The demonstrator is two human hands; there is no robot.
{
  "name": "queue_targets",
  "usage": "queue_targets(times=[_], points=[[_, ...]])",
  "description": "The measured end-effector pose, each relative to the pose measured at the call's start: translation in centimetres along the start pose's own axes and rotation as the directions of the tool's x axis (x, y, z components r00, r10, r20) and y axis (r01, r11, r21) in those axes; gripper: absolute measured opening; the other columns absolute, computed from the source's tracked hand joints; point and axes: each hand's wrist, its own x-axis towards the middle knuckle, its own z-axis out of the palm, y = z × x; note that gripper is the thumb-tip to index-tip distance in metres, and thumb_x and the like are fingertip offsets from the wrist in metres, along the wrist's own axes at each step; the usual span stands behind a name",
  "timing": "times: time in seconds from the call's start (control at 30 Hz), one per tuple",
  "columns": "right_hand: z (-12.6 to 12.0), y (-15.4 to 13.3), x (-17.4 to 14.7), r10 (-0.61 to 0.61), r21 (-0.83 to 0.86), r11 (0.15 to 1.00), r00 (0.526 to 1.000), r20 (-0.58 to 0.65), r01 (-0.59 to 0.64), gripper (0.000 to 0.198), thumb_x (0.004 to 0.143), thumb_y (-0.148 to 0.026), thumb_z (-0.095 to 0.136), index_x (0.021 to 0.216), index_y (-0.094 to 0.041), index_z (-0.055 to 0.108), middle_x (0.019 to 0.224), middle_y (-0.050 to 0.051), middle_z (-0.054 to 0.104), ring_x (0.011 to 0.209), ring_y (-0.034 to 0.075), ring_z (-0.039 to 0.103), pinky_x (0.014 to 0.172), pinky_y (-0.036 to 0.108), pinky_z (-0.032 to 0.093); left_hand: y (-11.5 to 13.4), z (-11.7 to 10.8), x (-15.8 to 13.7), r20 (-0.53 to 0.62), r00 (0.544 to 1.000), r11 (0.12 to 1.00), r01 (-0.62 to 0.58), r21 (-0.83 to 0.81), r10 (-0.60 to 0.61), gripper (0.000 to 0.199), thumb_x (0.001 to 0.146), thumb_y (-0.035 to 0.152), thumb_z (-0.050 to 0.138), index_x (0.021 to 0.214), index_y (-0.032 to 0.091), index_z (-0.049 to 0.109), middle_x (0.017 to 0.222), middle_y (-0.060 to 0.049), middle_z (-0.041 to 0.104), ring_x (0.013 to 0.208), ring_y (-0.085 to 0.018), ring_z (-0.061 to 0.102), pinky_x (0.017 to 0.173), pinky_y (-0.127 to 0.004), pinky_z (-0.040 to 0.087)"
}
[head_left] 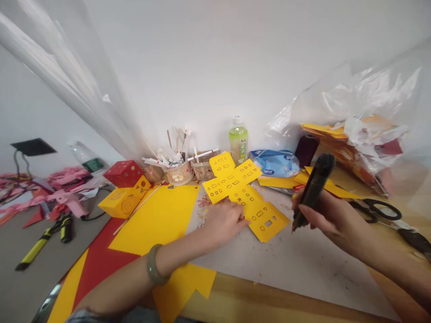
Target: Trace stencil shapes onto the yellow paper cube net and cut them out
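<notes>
A yellow cross-shaped paper (266,229), marked with small outlined stars, triangles, rectangles and circles, lies over a grey board (313,269). One small rectangle near its lower end looks cut through, with grey showing. My left hand (224,224) is closed, its curled fingers at the paper's left edge, holding it; the fingertips are partly hidden. To the right of the paper, my right hand (319,215) grips a thick black pen-like tool (313,188), raised with its tip down, apart from the paper. Motion blurs the tool, so its exact kind is unclear.
Yellow sheets (161,220) and a red sheet (104,264) lie left. Paper boxes (123,202), pen pots (180,172), a green bottle (238,139) and a blue wipes pack (274,163) stand behind. Scissors (384,210) lie right; pliers (43,244) and a pink glue gun (69,202) left.
</notes>
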Motion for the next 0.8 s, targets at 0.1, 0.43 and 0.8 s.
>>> queue_targets(times=[0.1,0.43,0.8], points=[[0.6,0.9,-1.6,-0.018,-0.097,0.995,1.000,0.017,0.020,0.037,0.084,-0.054,0.042,0.086,-0.021,0.056,0.071,0.007,0.068,0.057,0.022,0.064,0.049,0.034,0.052,0.2,-0.1,-1.1,0.085,0.959,0.959,-0.276,0.059,0.271,0.013,0.090,0.018,0.053,0.091,0.016,0.065,0.099,-0.007,0.067,0.094,-0.022,0.062,0.082,-0.036,0.050],[2.0,1.8,-3.9,0.078,-0.124,0.988,0.990,-0.113,-0.092,0.032,0.075,-0.050,0.058,0.083,-0.019,0.062,0.076,0.009,0.069,0.054,0.020,0.060,0.041,0.030,0.049,-0.2,1.2,-2.5,0.038,0.768,0.725,-0.619,0.302,0.640,0.023,0.091,0.015,0.048,0.110,0.010,0.060,0.113,-0.016,0.065,0.102,-0.026,0.063,0.076,-0.033,0.057],[1.1,1.1,-3.8,0.244,-0.037,0.970,0.968,0.059,-0.242,0.026,0.070,-0.051,0.060,0.070,-0.026,0.065,0.066,0.005,0.070,0.062,0.024,0.068,0.058,0.030,0.060,-1.7,2.1,-1.8,0.007,0.722,0.693,-0.667,0.273,0.692,0.023,0.093,0.018,0.045,0.104,0.013,0.064,0.119,-0.016,0.062,0.107,-0.024,0.062,0.078,-0.032,0.054]])
